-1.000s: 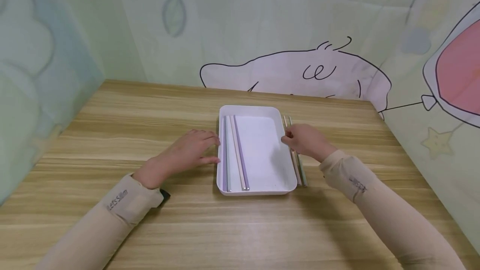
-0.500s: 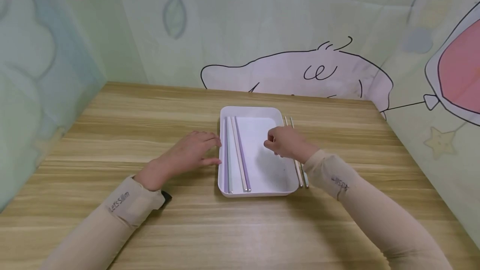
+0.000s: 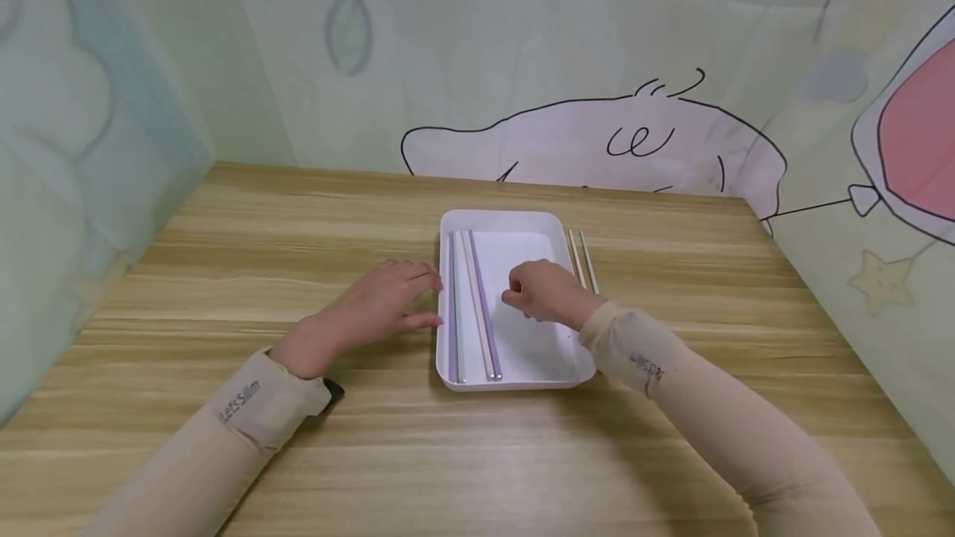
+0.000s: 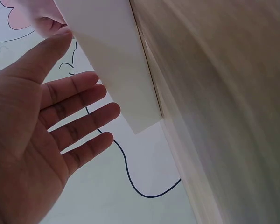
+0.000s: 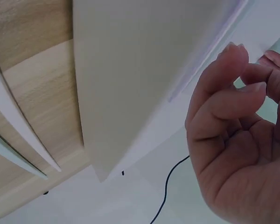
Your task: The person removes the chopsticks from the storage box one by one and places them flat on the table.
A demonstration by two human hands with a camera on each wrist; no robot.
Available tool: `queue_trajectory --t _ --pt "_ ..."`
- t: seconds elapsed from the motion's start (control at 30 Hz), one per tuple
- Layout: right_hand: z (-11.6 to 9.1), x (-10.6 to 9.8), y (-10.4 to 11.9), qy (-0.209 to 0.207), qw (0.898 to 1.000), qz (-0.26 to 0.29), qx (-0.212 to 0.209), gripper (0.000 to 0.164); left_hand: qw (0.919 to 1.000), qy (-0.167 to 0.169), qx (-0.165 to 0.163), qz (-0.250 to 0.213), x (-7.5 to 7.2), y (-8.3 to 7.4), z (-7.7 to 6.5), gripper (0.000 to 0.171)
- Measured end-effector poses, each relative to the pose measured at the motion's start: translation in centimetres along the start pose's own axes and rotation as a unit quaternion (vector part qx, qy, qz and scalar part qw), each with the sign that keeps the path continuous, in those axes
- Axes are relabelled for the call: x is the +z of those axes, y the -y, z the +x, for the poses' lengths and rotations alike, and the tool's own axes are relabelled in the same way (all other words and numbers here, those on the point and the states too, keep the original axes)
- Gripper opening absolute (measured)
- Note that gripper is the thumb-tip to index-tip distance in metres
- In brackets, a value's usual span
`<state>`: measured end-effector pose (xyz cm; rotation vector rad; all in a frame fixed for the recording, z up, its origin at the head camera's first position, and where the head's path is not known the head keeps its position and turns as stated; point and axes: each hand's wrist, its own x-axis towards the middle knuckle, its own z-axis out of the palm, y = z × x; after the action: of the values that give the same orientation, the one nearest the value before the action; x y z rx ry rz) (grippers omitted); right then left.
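A white rectangular tray [image 3: 515,385] stands on the table. Several slim chopsticks lie lengthwise in its left half, among them a purple chopstick [image 3: 484,305] and a cream chopstick [image 3: 477,305] side by side, slightly slanted. My left hand [image 3: 384,297] rests at the tray's left side, its fingertips right at the wall; the left wrist view shows its fingers nearly straight and the palm bare. Over the tray's middle is my right hand [image 3: 548,291], fingers loosely bent. Thumb and index come close together in the right wrist view, and nothing shows between them.
On the table along the tray's right side lie a cream chopstick [image 3: 578,258] and a green chopstick [image 3: 589,262], their near ends hidden by the right arm. A printed fabric wall [image 3: 477,65] rises behind the wooden table [image 3: 477,462].
My right hand has moved left, from the chopsticks beside the tray's right wall to over its middle. The left hand has stayed at the tray's left side.
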<state>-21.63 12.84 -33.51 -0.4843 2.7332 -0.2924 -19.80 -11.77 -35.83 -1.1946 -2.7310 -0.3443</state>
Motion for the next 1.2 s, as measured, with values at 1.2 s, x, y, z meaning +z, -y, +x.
queue_trajectory --t 1.2 --pt "2.1 0.9 2.7 0.047 0.997 -0.047 0.031 0.027 0.9999 -0.005 0.005 0.012 0.1 -0.1 0.2 0.043"
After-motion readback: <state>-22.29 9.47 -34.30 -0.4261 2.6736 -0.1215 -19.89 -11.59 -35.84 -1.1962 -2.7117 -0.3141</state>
